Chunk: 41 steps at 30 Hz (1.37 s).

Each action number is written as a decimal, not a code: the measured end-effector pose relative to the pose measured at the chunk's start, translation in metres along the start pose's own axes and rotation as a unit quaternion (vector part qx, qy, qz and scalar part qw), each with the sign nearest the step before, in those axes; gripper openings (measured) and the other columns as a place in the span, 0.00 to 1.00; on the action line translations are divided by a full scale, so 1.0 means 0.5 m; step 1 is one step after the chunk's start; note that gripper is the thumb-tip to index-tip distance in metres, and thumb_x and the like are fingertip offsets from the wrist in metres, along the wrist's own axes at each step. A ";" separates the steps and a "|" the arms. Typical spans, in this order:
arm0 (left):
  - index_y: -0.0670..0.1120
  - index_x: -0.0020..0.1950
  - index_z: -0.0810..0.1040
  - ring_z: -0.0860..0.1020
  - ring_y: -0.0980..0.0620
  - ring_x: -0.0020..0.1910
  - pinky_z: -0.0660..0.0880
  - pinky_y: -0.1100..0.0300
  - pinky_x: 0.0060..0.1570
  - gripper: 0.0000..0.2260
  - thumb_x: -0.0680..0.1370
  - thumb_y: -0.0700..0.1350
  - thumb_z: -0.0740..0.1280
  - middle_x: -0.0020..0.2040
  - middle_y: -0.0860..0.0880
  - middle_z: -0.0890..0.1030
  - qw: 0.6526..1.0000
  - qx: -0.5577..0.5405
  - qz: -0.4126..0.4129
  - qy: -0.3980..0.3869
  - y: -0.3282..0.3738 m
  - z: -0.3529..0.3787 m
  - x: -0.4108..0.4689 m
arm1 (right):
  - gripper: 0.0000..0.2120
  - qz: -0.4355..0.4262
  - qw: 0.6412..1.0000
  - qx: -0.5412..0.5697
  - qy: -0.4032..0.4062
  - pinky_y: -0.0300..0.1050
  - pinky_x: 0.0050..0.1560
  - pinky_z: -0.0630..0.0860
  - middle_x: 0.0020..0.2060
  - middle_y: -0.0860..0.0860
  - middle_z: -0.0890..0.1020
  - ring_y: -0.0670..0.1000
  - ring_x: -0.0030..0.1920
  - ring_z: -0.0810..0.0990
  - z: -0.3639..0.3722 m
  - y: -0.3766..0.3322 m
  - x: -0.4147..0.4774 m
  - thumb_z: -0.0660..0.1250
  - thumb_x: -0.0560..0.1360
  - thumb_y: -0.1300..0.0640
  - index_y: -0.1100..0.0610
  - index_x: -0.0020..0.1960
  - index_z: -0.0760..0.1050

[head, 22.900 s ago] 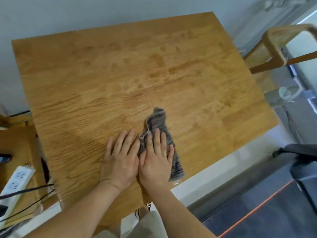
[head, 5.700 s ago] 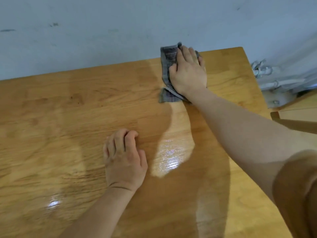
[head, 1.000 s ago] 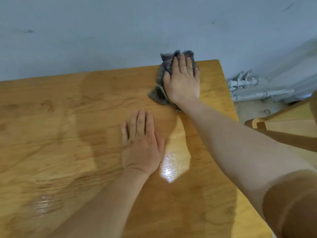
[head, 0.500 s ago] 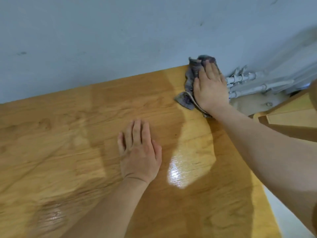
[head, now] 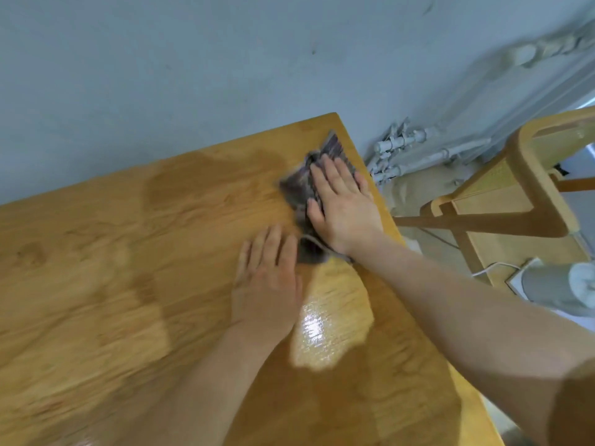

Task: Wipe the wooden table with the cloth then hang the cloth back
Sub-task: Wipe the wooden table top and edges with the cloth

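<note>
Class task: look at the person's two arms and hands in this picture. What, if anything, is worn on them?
Nothing shows on the left hand or the right hand: no gloves, rings, watch or bands. Both forearms are uncovered. Only a brown sleeve covers the right upper arm, at the frame's lower right corner.

Wooden table [head: 135, 284]: warm oak-look grain, smooth, lacquered; showing glossy wet-looking patch [head: 325, 329] w/ bright glare nr right edge. Cloth [head: 297, 188]: grey woven fabric, soft, matt, crumpling, blurred. Wall [head: 193, 66]: painted, matt, slightly scuffed. Pipes [head: 415, 146]: painted, looking like metal. Chair [head: 528, 201]: pale wood, smooth satin finish.
</note>
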<state>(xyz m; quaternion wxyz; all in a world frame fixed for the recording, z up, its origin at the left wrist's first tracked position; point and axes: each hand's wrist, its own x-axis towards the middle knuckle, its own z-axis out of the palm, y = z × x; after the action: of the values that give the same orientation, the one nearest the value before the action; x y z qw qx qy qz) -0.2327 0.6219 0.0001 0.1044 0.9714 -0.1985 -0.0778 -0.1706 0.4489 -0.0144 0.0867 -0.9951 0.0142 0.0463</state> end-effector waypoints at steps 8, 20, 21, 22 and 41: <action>0.43 0.77 0.57 0.51 0.46 0.77 0.50 0.44 0.75 0.29 0.77 0.53 0.44 0.78 0.43 0.56 0.999 -0.026 -0.025 -0.009 0.080 0.030 0.077 | 0.32 0.176 0.978 0.105 -0.022 0.57 0.63 0.67 0.72 0.64 0.65 0.64 0.68 0.69 -0.030 0.041 0.223 0.48 0.80 0.42 0.59 0.78 0.51; 0.43 0.76 0.61 0.56 0.44 0.76 0.55 0.42 0.73 0.26 0.79 0.49 0.49 0.76 0.42 0.61 0.999 0.006 -0.023 0.022 0.083 0.055 0.064 | 0.27 0.252 0.892 0.360 -0.109 0.43 0.63 0.62 0.69 0.58 0.71 0.56 0.67 0.70 -0.058 0.104 0.289 0.45 0.83 0.45 0.62 0.70 0.68; 0.43 0.75 0.61 0.57 0.44 0.76 0.55 0.42 0.73 0.25 0.78 0.49 0.50 0.76 0.42 0.62 0.999 0.008 -0.023 0.026 0.085 0.054 0.064 | 0.29 0.251 0.895 0.353 -0.104 0.44 0.65 0.62 0.70 0.58 0.71 0.56 0.69 0.69 -0.054 0.108 0.276 0.45 0.83 0.43 0.63 0.71 0.67; 0.43 0.75 0.62 0.58 0.44 0.76 0.56 0.42 0.73 0.25 0.78 0.49 0.50 0.76 0.42 0.62 0.999 0.009 -0.024 0.030 0.086 0.053 0.066 | 0.31 0.253 0.898 0.346 -0.098 0.46 0.66 0.62 0.69 0.59 0.71 0.57 0.69 0.69 -0.049 0.109 0.262 0.45 0.82 0.41 0.64 0.70 0.68; 0.44 0.73 0.66 0.61 0.43 0.74 0.55 0.44 0.73 0.25 0.76 0.47 0.54 0.74 0.43 0.66 0.996 0.002 -0.026 0.087 0.084 0.058 0.073 | 0.26 0.233 0.930 0.265 -0.105 0.50 0.43 0.69 0.41 0.54 0.74 0.58 0.46 0.76 -0.012 0.148 -0.052 0.44 0.83 0.44 0.56 0.55 0.76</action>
<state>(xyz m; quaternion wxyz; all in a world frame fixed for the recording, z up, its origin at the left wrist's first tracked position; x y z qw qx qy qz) -0.2206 0.5647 -0.0223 0.1168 0.9796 -0.1635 0.0046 -0.1986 0.3755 -0.0187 0.3346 -0.8941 0.2482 0.1642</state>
